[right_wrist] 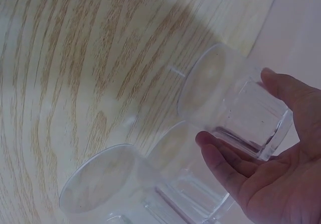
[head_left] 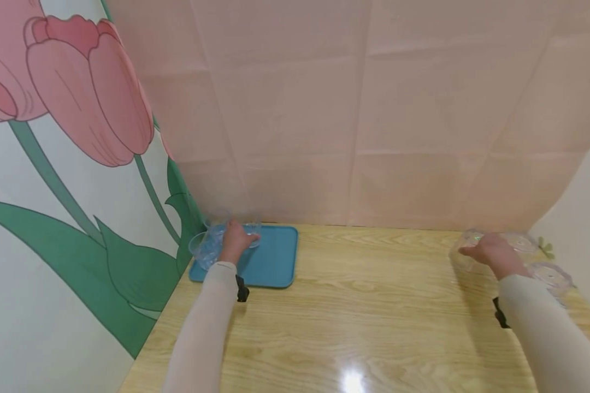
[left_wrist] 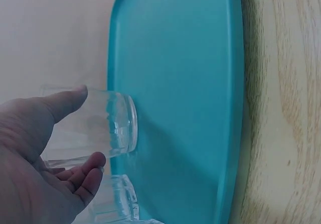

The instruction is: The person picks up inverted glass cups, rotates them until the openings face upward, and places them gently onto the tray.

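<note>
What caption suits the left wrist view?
Left hand around a clear glass at a blue tray, with a second glass beside it.

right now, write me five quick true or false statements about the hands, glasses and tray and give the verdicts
1. The left hand has its thumb and fingers on either side of a clear glass at the blue tray. True.
2. The right hand is at a second glass that is upside down, its rim toward the table. True.
3. The tray lies to the right of the right hand. False: it lies well to the left, by the left hand.
4. Other glasses can be seen near each hand. True.
5. Both hands are on the same glass. False: each is at its own, far apart across the table.
</note>
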Motion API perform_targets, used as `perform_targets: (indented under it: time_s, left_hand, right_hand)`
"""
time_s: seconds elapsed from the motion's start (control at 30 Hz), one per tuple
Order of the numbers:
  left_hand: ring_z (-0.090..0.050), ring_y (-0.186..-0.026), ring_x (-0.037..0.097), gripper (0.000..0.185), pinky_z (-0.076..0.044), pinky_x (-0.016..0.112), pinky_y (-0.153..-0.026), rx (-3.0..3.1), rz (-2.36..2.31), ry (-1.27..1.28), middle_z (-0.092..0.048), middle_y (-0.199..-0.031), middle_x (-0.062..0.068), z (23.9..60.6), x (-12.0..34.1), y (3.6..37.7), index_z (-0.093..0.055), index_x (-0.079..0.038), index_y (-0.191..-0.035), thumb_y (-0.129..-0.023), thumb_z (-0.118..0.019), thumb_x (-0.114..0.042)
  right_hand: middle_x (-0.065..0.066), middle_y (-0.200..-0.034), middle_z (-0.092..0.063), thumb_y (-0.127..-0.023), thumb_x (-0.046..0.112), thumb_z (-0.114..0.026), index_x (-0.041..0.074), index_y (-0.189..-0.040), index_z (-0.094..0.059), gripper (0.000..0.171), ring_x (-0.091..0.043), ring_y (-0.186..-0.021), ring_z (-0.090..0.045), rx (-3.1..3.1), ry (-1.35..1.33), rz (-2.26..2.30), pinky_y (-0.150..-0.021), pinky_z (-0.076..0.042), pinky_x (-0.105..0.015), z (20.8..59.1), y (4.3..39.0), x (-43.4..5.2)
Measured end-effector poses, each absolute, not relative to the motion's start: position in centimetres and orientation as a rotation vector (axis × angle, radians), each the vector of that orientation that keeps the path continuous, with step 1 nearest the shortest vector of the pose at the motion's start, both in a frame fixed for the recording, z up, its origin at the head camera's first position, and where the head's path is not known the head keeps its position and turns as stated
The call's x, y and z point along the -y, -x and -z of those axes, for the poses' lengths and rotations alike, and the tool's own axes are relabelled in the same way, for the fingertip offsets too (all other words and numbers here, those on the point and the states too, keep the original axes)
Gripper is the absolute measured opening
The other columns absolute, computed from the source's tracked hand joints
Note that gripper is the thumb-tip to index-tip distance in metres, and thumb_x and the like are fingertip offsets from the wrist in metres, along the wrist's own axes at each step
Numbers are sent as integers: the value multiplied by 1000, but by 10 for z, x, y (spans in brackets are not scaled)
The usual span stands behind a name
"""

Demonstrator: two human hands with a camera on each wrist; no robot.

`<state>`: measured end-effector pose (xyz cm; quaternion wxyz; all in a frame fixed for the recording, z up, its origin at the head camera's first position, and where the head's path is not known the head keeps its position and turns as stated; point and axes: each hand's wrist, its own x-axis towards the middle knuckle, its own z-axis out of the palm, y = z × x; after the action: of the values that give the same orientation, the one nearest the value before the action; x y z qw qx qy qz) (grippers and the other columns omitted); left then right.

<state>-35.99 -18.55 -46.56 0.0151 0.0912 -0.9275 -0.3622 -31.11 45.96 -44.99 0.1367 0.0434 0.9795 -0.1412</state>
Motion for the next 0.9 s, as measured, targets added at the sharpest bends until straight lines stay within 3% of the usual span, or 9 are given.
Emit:
perform_targets:
  time_s: [0.17,0.33,0.5,0.63,0.73,0.9]
  left_hand:
    - [-41,-135,49,105,-40,59,-107,2869,1137,-337,-23,-157,31,466,188,359,-9,3,-158,-90,-79,-35]
    - [-42,-134,49,106,-40,58,-108,2882,1074,-360,-28,-155,31,467,190,358,-13,5,-156,-87,-81,-38]
    - [-43,-132,50,113,-40,57,-109,2929,938,-282,-23,-156,34,452,188,350,-8,10,-156,-87,-80,-42]
    - [-44,-130,49,115,-42,56,-107,2940,872,-201,-20,-156,35,437,188,344,-6,10,-156,-87,-80,-43]
    - [-43,-130,49,108,-42,57,-106,2954,831,-146,-23,-153,36,428,187,342,-11,11,-155,-89,-76,-45]
    - [-42,-130,49,99,-42,58,-105,2985,810,-102,-24,-152,35,422,187,338,-14,10,-154,-94,-69,-47]
  right_hand:
    - [-37,-98,-54,-95,60,-57,-7,-83,-64,68,-55,-98,-57,-2851,-124,446,-88,-47,-65,451,309,-459]
    - [-12,-76,-43,-95,59,-57,14,-62,-46,57,-33,-77,-53,-2870,-126,484,-80,-48,-60,450,303,-456]
    - [-5,-71,-35,-96,58,-55,17,-62,-37,56,-25,-68,-44,-2896,-138,517,-67,-46,-46,448,297,-454]
    - [-3,-68,-36,-95,60,-55,17,-61,-38,58,-25,-66,-45,-2925,-130,519,-65,-46,-45,446,297,-456]
    - [0,-63,-36,-93,66,-56,17,-60,-40,61,-23,-63,-45,-2938,-130,539,-61,-46,-44,444,300,-458]
    - [8,-55,-27,-86,78,-56,19,-59,-35,68,-11,-51,-28,-2944,-143,603,-48,-37,-35,437,304,-458]
